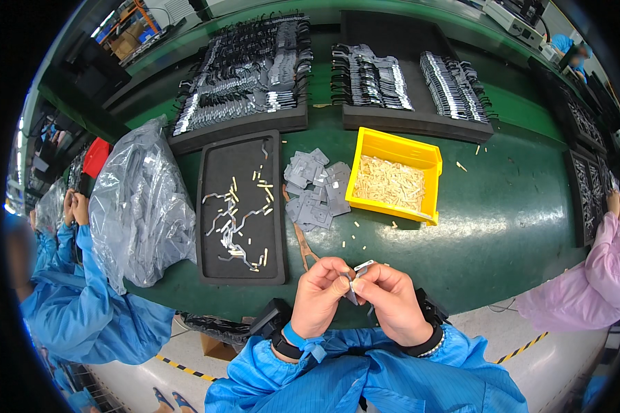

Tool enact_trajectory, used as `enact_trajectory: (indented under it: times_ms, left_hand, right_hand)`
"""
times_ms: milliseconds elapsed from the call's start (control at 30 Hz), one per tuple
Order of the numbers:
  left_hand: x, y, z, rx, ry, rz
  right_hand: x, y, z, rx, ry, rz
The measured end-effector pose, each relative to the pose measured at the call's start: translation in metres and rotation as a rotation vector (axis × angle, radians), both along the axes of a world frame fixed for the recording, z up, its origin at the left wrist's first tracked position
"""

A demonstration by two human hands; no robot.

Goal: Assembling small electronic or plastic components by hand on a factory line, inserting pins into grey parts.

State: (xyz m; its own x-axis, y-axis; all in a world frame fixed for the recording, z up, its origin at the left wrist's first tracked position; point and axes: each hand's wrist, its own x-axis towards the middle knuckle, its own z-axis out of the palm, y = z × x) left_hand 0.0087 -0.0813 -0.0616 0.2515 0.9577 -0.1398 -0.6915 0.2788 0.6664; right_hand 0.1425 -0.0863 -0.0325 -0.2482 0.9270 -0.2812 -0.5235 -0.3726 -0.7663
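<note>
Close to the table's front edge, my left hand (pixel 318 294) and my right hand (pixel 395 303) meet, fingertips pinched together. Between them is a small grey metal piece (pixel 364 266), partly covered by the fingers; its full shape cannot be made out. Ahead of my hands lies a loose pile of flat grey plates (pixel 317 186). To the right of the pile, a yellow bin (pixel 430 196) holds many small cream-coloured pieces (pixel 386 182). On the left, a black tray (pixel 210 265) carries thin bent metal strips (pixel 231 234) and scattered cream pieces. A pair of tweezers or pliers with brownish handles (pixel 302 244) rests beside the tray.
Behind, black foam trays (pixel 393 117) hold rows of grey parts with black wires (pixel 255 69). A clear plastic bag (pixel 145 206) bulges at the left. Co-workers in blue (pixel 89 296) and pink (pixel 585 282) sit on either side. Loose cream pieces dot the green table (pixel 503 206).
</note>
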Motion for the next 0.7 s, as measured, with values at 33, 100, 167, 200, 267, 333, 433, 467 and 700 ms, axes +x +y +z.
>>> enact_trajectory:
  times_ms: [33, 100, 167, 200, 267, 333, 433, 467, 700]
  left_hand:
    - [0.000, 0.000, -0.001, 0.000, 0.000, 0.000]
    - [0.000, 0.000, -0.002, 0.008, -0.002, 0.010]
    - [0.001, -0.001, -0.001, 0.004, 0.004, 0.015]
    - [0.001, -0.001, 0.000, 0.000, 0.010, 0.020]
    - [0.002, 0.000, 0.000, 0.003, 0.025, 0.023]
    - [0.001, 0.000, 0.002, 0.009, 0.041, 0.027]
    - [0.002, 0.000, 0.011, 0.026, 0.207, -0.023]
    - [0.004, 0.000, 0.018, 0.057, 0.226, 0.000]
    - [0.009, -0.004, 0.030, 0.631, 1.000, 0.022]
  right_hand:
    - [0.000, 0.000, 0.000, 0.006, 0.000, -0.003]
    - [-0.001, 0.000, -0.001, 0.013, -0.001, -0.005]
    - [-0.002, -0.001, -0.003, 0.032, -0.029, -0.026]
    - [-0.003, -0.001, -0.003, 0.032, -0.030, -0.027]
    - [-0.003, 0.000, -0.003, 0.047, -0.015, -0.027]
    - [0.000, 0.001, -0.005, 0.027, -0.016, -0.001]
    - [0.002, 0.004, -0.003, 0.010, 0.005, -0.035]
    - [0.001, 0.005, -0.001, 0.009, 0.030, -0.086]
    - [0.005, 0.003, -0.004, 0.049, 0.009, -0.157]
